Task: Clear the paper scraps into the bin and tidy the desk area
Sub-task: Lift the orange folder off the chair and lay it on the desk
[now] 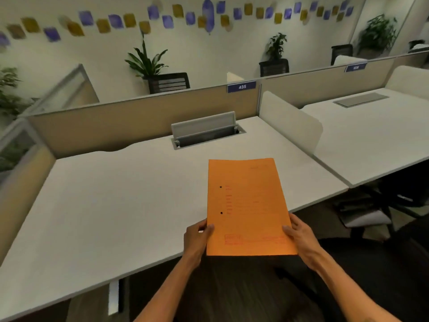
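An orange paper folder [248,205] with two punch holes and faint red print is held over the front edge of the white desk [116,194]. My left hand [197,238] grips its lower left edge, thumb on top. My right hand [301,238] grips its lower right edge. The folder's far half lies over the desk, its near end sticks out past the edge. No paper scraps or bin are in view.
An open cable flap [206,131] sits at the back of the desk, below a tan partition with a blue "435" tag [242,86]. A white divider [292,117] separates the neighbouring desk [371,135] on the right. An office chair base [371,212] stands at the right.
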